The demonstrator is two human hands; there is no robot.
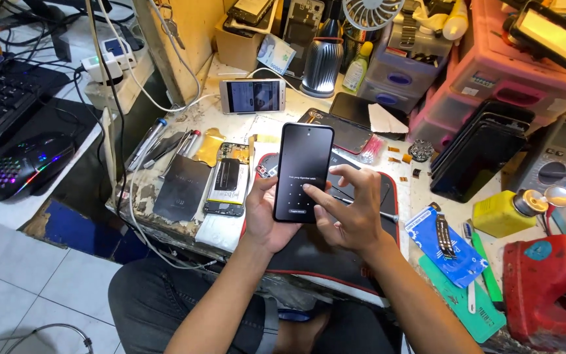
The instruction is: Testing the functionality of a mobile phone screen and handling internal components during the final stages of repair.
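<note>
A black smartphone (304,167) is held upright above the bench, its dark screen lit with a number pad. My left hand (263,213) grips it from the left edge and behind. My right hand (352,213) rests against the phone's right side, the index finger touching the lower part of the screen. Both hands hover over a black work mat with a red border (388,183).
An opened phone with its battery exposed (226,180) and a dark back cover (181,187) lie left of the mat. A white phone (252,96) stands behind. A yellow bottle (507,213), blue packet (443,246), stacked black phones (479,154) and red tool (542,288) crowd the right. A lit mouse (27,164) sits far left.
</note>
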